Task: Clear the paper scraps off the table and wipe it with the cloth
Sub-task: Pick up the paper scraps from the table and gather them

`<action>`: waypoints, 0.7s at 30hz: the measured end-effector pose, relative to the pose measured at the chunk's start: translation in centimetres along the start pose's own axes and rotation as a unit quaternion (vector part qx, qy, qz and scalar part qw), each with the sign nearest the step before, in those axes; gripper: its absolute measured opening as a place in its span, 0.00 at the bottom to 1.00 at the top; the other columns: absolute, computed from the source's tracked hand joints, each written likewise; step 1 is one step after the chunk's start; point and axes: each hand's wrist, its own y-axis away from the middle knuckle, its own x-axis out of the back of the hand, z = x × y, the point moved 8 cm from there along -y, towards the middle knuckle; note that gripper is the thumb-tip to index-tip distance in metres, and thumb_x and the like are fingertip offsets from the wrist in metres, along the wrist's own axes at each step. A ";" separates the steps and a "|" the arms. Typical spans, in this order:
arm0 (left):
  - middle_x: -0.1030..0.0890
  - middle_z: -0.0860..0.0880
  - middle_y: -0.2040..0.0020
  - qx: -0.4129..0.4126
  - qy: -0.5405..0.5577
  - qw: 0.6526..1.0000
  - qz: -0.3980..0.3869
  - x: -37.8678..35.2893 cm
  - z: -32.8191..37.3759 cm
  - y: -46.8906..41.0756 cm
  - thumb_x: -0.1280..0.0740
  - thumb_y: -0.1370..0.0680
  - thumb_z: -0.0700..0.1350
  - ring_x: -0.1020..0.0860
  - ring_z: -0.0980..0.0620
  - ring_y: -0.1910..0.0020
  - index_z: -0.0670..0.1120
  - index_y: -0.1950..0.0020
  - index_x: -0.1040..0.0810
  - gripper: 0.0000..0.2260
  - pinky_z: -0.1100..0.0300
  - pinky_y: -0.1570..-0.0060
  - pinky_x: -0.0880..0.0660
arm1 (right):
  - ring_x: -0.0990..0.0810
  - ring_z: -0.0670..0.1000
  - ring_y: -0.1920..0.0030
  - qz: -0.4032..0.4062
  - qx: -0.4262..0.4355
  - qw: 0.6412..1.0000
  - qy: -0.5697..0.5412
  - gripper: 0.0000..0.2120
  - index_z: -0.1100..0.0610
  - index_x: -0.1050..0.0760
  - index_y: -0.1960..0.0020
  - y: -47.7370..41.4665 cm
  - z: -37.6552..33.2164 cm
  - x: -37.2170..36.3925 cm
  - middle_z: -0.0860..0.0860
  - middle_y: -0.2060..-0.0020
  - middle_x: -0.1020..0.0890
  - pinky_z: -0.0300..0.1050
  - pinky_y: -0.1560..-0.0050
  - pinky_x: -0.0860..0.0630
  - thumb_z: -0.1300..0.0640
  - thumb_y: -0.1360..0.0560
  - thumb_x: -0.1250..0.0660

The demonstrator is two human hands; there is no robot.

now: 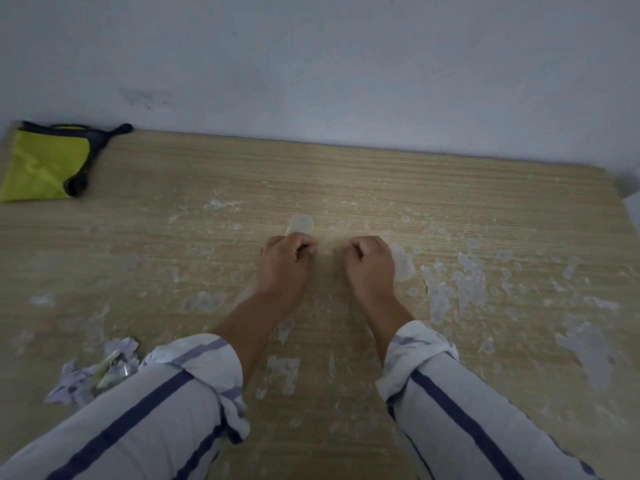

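The wooden table (346, 174) is worn, with white flaky patches across its top. A pile of torn paper scraps (95, 370) lies at the near left, beside my left sleeve. The yellow-green cloth with dark trim (45, 164) lies folded at the far left corner. My left hand (285, 259) and my right hand (370, 263) rest side by side on the middle of the table, both with fingers curled in. Nothing shows inside either fist. Both hands are far from the cloth and the scraps.
A pale grey wall (329, 64) runs along the table's far edge. The table's right edge (623, 216) falls away at the far right. My striped sleeves (467, 410) cover the near part of the tabletop.
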 end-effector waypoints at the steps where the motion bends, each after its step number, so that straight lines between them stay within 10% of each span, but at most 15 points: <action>1: 0.20 0.50 0.55 -0.001 0.006 1.000 0.001 0.3 -0.1 0.5 0.32 0.25 0.42 0.25 0.46 0.46 0.46 0.51 0.18 0.05 0.49 0.43 0.28 | 0.25 0.52 0.60 -0.024 -0.024 0.999 -0.013 0.08 0.63 0.22 0.59 0.9 -0.3 -0.1 0.55 0.63 0.22 0.41 0.58 0.33 0.61 0.25 0.36; 7: 0.27 0.62 0.60 -0.008 0.038 0.999 -0.006 2.2 0.0 3.9 0.34 0.24 0.42 0.25 0.50 0.47 0.46 0.51 0.19 0.05 0.54 0.47 0.27 | 0.18 0.51 0.61 -0.152 -0.269 0.922 -0.236 0.14 0.53 0.29 0.43 6.2 -1.1 -3.4 0.53 0.58 0.17 0.49 0.59 0.21 0.49 0.26 0.36; 11: 0.18 0.51 0.55 -0.053 0.024 0.998 -0.003 4.2 -0.1 6.0 0.33 0.24 0.40 0.23 0.50 0.49 0.45 0.52 0.18 0.05 0.58 0.50 0.29 | 0.22 0.51 0.66 -0.147 -0.351 0.820 -0.428 0.18 0.57 0.33 0.39 8.1 -2.3 -4.7 0.56 0.63 0.21 0.47 0.61 0.25 0.66 0.26 0.35; 15: 0.17 0.51 0.56 -0.077 0.018 0.997 0.008 6.9 -1.4 7.8 0.32 0.25 0.40 0.21 0.49 0.53 0.45 0.52 0.18 0.04 0.55 0.51 0.25 | 0.23 0.50 0.66 -0.169 -0.306 0.829 -0.437 0.14 0.59 0.30 0.43 9.6 -5.1 -5.0 0.56 0.66 0.23 0.44 0.62 0.25 0.71 0.26 0.38; 21: 0.22 0.59 0.61 -0.004 0.064 0.998 -0.003 11.7 -4.6 9.8 0.33 0.25 0.38 0.24 0.61 0.60 0.49 0.55 0.20 0.07 0.76 0.62 0.34 | 0.22 0.50 0.61 -0.202 -0.243 0.866 -0.388 0.13 0.56 0.27 0.48 12.1 -9.5 -6.8 0.55 0.60 0.21 0.42 0.61 0.25 0.70 0.28 0.35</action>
